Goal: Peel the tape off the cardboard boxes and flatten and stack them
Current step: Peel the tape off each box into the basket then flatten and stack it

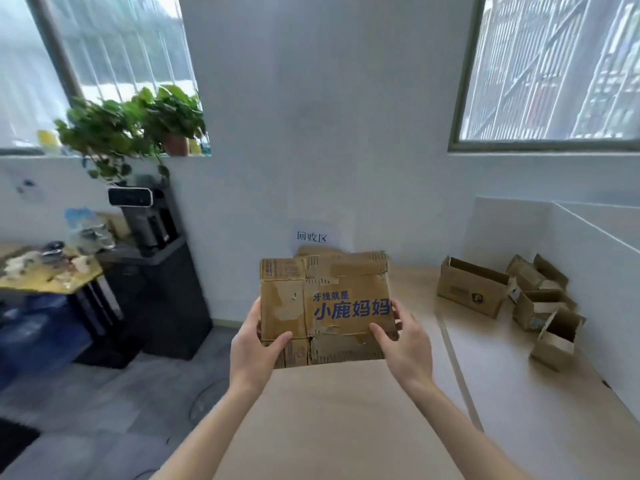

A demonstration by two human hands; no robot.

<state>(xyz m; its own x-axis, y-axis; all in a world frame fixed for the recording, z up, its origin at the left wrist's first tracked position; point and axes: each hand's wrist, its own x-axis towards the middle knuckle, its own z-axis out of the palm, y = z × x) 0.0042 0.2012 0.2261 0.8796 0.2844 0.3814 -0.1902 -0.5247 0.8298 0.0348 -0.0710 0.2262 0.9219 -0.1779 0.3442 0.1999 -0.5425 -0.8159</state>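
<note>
1. One flattened cardboard box (325,303) with blue printed characters is held up above the near end of the tabletop (346,427), its flaps spread top and bottom.
2. The left hand (254,351) has a grip on the box's lower left edge, thumb on the front face.
3. The right hand (403,341) has a grip on the lower right edge, thumb likewise on the front.
4. Behind the held box, more flat cardboard (311,251) lies against the wall under one paper sign (311,237).
5. Four open boxes (474,289) cluster at the tabletop's far right, beside a white partition (588,271).
6. Two potted plants (138,126) sit on the left windowsill.
</note>
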